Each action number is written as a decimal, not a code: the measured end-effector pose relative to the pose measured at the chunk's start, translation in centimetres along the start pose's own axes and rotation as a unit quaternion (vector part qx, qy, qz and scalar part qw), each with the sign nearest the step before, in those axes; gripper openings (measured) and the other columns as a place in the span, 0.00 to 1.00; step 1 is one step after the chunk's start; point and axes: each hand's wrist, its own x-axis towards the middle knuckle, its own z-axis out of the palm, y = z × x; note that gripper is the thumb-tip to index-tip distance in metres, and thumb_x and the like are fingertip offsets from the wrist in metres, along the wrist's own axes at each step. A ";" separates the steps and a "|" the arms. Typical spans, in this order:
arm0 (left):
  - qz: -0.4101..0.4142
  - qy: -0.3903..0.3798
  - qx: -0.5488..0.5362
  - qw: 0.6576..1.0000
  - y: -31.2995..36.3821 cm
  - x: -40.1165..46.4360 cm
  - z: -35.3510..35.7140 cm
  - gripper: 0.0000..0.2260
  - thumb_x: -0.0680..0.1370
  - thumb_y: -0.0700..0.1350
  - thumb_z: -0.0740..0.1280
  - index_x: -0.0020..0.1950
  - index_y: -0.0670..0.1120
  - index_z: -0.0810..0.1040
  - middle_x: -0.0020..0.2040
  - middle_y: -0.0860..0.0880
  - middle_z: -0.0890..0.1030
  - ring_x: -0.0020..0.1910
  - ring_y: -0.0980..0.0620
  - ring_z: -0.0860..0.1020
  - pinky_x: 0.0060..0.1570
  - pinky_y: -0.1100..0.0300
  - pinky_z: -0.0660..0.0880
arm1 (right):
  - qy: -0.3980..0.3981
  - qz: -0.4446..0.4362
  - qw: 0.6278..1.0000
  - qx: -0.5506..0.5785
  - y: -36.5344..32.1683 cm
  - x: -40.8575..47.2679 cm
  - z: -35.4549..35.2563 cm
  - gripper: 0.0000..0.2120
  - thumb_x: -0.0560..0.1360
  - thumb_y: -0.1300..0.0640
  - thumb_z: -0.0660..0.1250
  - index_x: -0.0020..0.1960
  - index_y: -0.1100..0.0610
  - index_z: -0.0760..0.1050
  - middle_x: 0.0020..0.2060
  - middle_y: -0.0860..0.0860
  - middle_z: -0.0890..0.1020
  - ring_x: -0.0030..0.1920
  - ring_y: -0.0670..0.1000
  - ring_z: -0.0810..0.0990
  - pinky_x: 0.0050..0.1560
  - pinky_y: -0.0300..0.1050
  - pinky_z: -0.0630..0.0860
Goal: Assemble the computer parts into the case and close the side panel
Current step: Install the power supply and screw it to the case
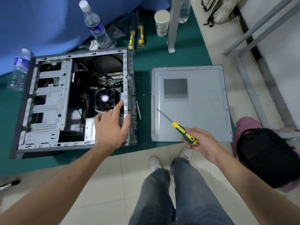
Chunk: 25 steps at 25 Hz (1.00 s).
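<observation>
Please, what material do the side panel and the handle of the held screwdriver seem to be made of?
Side panel: probably sheet metal, matte grey, with folded edges and a punched vent grid. Screwdriver handle: likely moulded plastic or rubber, in green and yellow, slightly glossy; its shaft looks like bare steel.

Both forearms are bare to the edge of view, with no sleeves, gloves, watch or rings visible on the left hand (112,127) or the right hand (203,142). The legs are covered by loose blue-grey jeans (175,195) with creased, full-length legs. The feet wear white low-top shoes (155,163) with light soles, partly hidden under the trouser hems.
</observation>
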 end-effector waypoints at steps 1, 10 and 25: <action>0.007 0.000 -0.004 1.000 -0.1 0.2 -0.2 0.23 0.81 0.60 0.53 0.73 0.53 0.64 0.42 0.54 0.77 0.48 0.50 0.74 0.59 0.48 0.64 | -0.030 0.003 1.000 -0.005 -0.5 -0.2 0.3 0.11 0.76 0.52 0.70 0.53 0.59 0.79 0.44 0.59 0.86 0.42 0.53 0.84 0.42 0.45 0.77; 0.004 -0.033 0.020 0.999 -1.3 3.6 -1.0 0.29 0.79 0.66 0.45 0.75 0.53 0.61 0.27 0.54 0.74 0.28 0.55 0.72 0.30 0.57 0.69 | -0.013 -0.124 0.900 -0.419 -6.1 5.8 12.1 0.10 0.76 0.52 0.69 0.46 0.59 0.77 0.35 0.51 0.78 0.37 0.51 0.78 0.40 0.44 0.74; 0.018 -0.048 0.031 0.998 -1.2 3.8 -1.0 0.19 0.79 0.64 0.49 0.40 0.50 0.64 0.26 0.52 0.69 0.27 0.54 0.69 0.27 0.59 0.61 | 0.102 -0.202 0.844 -0.487 -2.7 6.5 13.8 0.12 0.79 0.53 0.65 0.61 0.56 0.74 0.53 0.50 0.78 0.54 0.52 0.77 0.54 0.44 0.74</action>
